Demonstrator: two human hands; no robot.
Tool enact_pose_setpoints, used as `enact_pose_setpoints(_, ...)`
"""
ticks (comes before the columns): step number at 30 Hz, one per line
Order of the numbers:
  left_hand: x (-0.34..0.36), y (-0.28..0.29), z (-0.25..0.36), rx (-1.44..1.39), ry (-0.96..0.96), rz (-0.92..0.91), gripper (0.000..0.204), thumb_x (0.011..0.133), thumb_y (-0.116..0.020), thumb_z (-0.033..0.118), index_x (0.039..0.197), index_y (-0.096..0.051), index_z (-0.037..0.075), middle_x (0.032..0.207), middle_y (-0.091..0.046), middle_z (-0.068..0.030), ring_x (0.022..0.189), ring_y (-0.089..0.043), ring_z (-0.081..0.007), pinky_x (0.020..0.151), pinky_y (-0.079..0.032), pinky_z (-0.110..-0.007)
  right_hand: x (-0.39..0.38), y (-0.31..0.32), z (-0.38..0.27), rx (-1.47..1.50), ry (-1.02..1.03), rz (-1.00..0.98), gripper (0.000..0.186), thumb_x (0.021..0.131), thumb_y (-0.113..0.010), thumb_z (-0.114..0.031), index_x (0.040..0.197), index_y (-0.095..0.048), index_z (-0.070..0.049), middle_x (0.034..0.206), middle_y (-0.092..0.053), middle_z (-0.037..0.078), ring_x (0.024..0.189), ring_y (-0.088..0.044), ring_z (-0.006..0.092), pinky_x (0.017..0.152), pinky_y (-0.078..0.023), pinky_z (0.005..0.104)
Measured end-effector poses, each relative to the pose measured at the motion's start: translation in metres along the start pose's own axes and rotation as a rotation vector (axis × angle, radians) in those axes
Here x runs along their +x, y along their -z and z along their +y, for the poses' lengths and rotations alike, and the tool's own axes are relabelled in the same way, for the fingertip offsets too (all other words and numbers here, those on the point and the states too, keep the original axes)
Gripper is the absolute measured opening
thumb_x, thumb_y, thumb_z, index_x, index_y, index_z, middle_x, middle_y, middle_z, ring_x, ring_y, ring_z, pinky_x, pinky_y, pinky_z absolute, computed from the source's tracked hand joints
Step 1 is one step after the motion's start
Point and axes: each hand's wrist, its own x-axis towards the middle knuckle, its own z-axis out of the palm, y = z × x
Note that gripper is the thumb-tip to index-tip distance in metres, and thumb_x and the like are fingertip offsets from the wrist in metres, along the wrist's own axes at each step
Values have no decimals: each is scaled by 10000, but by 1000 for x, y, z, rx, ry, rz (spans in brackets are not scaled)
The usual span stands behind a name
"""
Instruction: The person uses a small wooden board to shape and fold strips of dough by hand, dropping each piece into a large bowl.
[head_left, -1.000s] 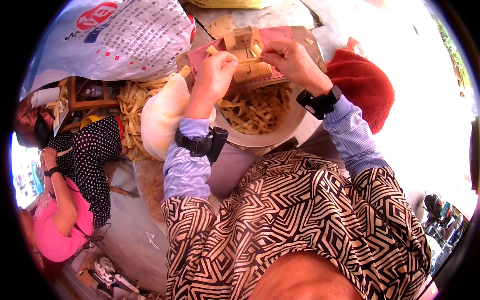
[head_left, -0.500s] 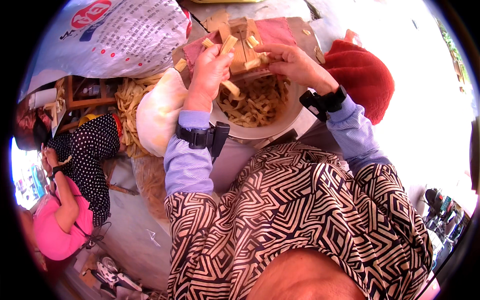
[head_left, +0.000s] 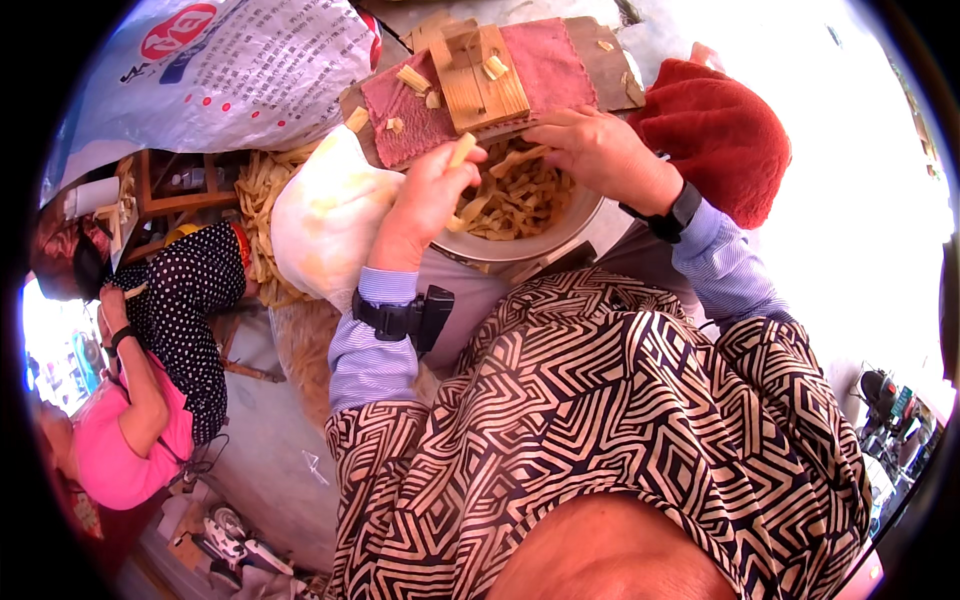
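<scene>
My left hand [head_left: 428, 203] is closed around a pale yellow strip [head_left: 462, 150], whose end sticks up past the thumb. My right hand [head_left: 608, 158] is at the near edge of a wooden board, its fingers pinched on another flat, pale strip [head_left: 517, 160] that slants toward the left hand. Below both hands a whitish bowl [head_left: 500, 250] holds a heap of cut yellowish strips [head_left: 520, 205]. Beyond them a wooden block [head_left: 478, 85] with a narrow slit sits on a pink cloth [head_left: 550, 65] over the board [head_left: 612, 75]. Short offcuts [head_left: 412, 79] lie around the block.
A stained white cloth [head_left: 325, 215] covers my left knee, and a red towel [head_left: 715, 140] lies at the right. Long strips [head_left: 262, 190] are piled at the left beside a large printed sack [head_left: 240, 75]. Another person in pink [head_left: 135, 450] sits at far left.
Both hands have come down toward me, off the block, uncovering it. The left hand has lowered its strip to the board's near edge; the right hand now pinches a strip over the bowl.
</scene>
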Motion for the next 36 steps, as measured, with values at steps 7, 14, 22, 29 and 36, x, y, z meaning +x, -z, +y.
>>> enact_pose_setpoints(7, -3, -38, 28, -302, 183, -377, 155, 906, -491, 129, 920, -607, 27, 677, -588, -18, 511, -489, -47, 454, -359, -163, 20, -13, -35, -31, 15, 78, 122, 820, -613, -255, 882, -650, -158, 747, -633, 50, 695, -631, 266, 650, -503, 390)
enact_pose_setpoints(14, -3, 1, 55, 37, -255, -147, 226, 925, -558, 192, 981, -666, 2, 668, -569, 8, 591, -526, -42, 519, -417, -187, 8, 21, -18, 405, -328, -170, 118, 844, -656, -124, 884, -690, -19, 687, -645, 94, 599, -599, 130, 530, -471, 285)
enact_pose_setpoints(22, -1, -58, 30, -555, -68, -103, 134, 958, -499, 172, 1027, -573, 84, 710, -488, 30, 523, -381, -29, 461, -301, -164, 17, -7, -33, 619, -460, 248, 137, 882, -595, -151, 844, -671, -44, 643, -624, 100, 486, -543, 202, 445, -409, 289)
enact_pose_setpoints(29, 10, -57, 10, -819, 141, -287, 63, 932, -534, 142, 938, -568, 89, 668, -505, 12, 491, -367, -32, 446, -280, -161, 1, -12, -31, 19, -309, 185, 89, 827, -624, -86, 905, -641, -45, 716, -605, 150, 626, -629, 296, 530, -478, 331)
enact_pose_setpoints(36, 15, -37, -10, -372, 42, -276, 119, 899, -551, 103, 990, -615, 59, 700, -573, -58, 534, -482, -102, 487, -384, -254, 2, -14, -23, -12, -235, 237, 89, 805, -632, -190, 834, -663, -112, 720, -620, 65, 651, -623, 289, 544, -495, 367)
